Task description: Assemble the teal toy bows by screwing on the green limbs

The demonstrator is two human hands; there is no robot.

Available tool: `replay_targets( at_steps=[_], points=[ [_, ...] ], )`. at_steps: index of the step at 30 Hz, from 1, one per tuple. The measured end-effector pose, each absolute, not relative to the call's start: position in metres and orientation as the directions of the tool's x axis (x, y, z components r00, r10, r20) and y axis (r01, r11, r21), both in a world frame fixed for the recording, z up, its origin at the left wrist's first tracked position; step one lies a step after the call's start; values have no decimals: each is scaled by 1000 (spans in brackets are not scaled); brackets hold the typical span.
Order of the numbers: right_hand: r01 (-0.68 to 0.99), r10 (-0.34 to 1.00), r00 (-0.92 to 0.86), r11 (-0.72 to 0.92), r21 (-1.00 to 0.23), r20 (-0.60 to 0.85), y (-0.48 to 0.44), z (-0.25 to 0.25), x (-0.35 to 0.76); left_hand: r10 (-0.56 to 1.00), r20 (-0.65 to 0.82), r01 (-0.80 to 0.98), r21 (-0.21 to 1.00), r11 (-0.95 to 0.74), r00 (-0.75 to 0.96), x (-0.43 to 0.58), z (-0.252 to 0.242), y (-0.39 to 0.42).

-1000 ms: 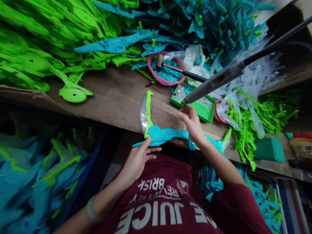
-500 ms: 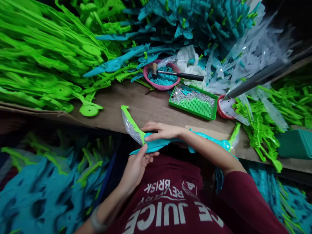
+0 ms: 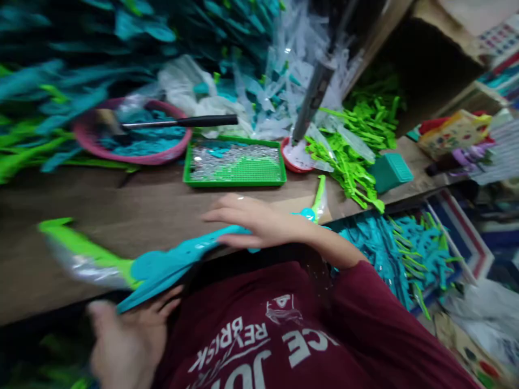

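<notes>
A long turquoise plastic toy piece (image 3: 190, 253), bow-like in shape, lies along the front edge of the bench. Each end carries a lime-green arm with a clear plastic part; the left arm (image 3: 93, 254) points out over the bench. My right hand (image 3: 259, 219) is over the middle of the piece, its fingers stretched out and the thumb apart. It partly hides the turquoise body. Below the pointed left tip of the piece, my left hand (image 3: 130, 340) is blurred, with thumb and fingers spread. Whether it touches the tip is unclear.
Behind the piece stand a green tray (image 3: 235, 182) of small metal bits, a pink bowl (image 3: 138, 154) with a hammer (image 3: 203, 121) across it, and a red basket (image 3: 298, 166). A grey power tool (image 3: 314, 97) hangs above. Lime-green parts (image 3: 348, 167) and a teal box (image 3: 391, 172) lie right.
The view has swung to the right and nearer. My left hand has loosened from the turquoise piece's left end and dropped lower. My right hand now lies nearer the piece's middle.
</notes>
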State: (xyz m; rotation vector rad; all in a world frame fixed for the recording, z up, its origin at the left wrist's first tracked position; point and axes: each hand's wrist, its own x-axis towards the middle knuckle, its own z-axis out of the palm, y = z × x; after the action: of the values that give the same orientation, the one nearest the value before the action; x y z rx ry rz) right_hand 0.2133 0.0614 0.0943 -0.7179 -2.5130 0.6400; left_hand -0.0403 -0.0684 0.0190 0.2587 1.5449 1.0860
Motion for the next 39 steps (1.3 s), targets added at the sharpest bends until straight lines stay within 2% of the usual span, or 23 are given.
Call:
replay_targets(
  at_steps=[2,4,6,8,10,12,16,19,23,27,29,30,31,32,33,34,35,36,39],
  points=[
    [581,683,-715,701,-413,153,40,108,283,667,-693,-352,718,601,-275,-47,17,-76],
    [809,824,-566,558,-185,13,22,111,342,616,-778,-295,621,726,-123,-40,15,-86],
    [855,849,-513,518,12,-123,14,103,380,516,-843,-174,491,853,150,-13,17,-91],
    [795,788,-570,601,88,-232,14,92,395,449,-795,-89,455,886,407,33,22,-85],
    [718,707,-644,690,88,-291,18,86,395,411,-729,-95,434,896,547,85,29,-71],
    [677,667,-677,730,90,-311,19,89,392,398,-713,-127,403,907,577,130,35,-55],
    [650,640,-711,756,76,-290,11,102,395,541,-640,-252,490,834,545,170,35,-45],
    [648,620,-730,761,-6,-289,3,101,401,625,-609,-289,563,774,488,170,30,-51],
    [666,621,-732,739,-101,-280,0,90,407,667,-603,-312,594,741,438,175,26,-56],
    [693,669,-711,719,-54,-217,2,85,411,641,-583,-240,618,749,500,174,32,-55],
    [696,679,-707,718,-24,-199,3,82,414,661,-468,-76,781,620,586,156,40,-51],
    [698,682,-706,716,-19,-192,4,79,415,710,-365,29,899,438,602,143,46,-47],
    [701,686,-703,713,-19,-186,5,77,417,773,-235,149,972,182,589,127,51,-41],
    [706,691,-700,708,-24,-179,6,75,418,835,-73,285,953,-103,546,110,55,-33],
    [712,697,-696,702,-33,-173,7,73,419,880,64,450,840,-302,471,93,58,-23],
    [719,705,-689,693,-43,-169,8,71,419,898,139,597,703,-386,417,78,59,-12],
    [729,714,-680,682,-55,-169,9,70,419,890,164,673,600,-432,425,66,57,0],
    [741,723,-668,669,-66,-174,9,70,419,876,159,699,547,-461,455,57,54,12],
    [764,738,-643,636,-106,-207,11,72,416,840,86,665,570,-483,536,50,39,36]
  ],
)
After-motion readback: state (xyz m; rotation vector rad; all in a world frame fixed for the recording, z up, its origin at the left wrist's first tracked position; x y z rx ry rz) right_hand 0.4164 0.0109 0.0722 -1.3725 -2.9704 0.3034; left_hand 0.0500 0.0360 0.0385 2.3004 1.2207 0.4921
